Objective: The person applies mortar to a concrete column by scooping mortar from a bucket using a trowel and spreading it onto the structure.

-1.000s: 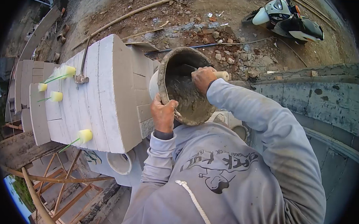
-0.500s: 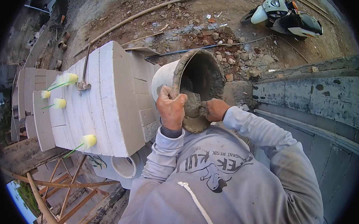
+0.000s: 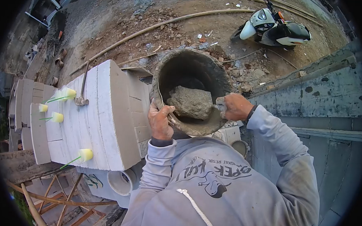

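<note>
A mortar-caked bucket (image 3: 225, 70) is tipped with its mouth toward me, in front of my chest. My left hand (image 3: 160, 121) is closed on its near left rim, thumb on top. My right hand (image 3: 236, 107) is closed around the handle of a trowel (image 3: 218, 108) at the bucket's right side. A thick lump of grey wet mortar (image 3: 189, 102) sits in the bucket's mouth and hides the trowel's blade. Darker hollow space shows behind the lump.
White blocks (image 3: 104, 113) are stacked at left, bearing a hammer (image 3: 81, 100) and several cups of yellow-green drink (image 3: 85, 154) with straws. A grey wall (image 3: 311, 98) runs along the right. A scooter (image 3: 273, 28) stands on rubble-strewn ground ahead, near long bamboo poles (image 3: 164, 21).
The bucket has turned so its mouth faces me more. The trowel now carries a large mortar lump. My right hand has moved right and up; the left has shifted down-left along the rim.
</note>
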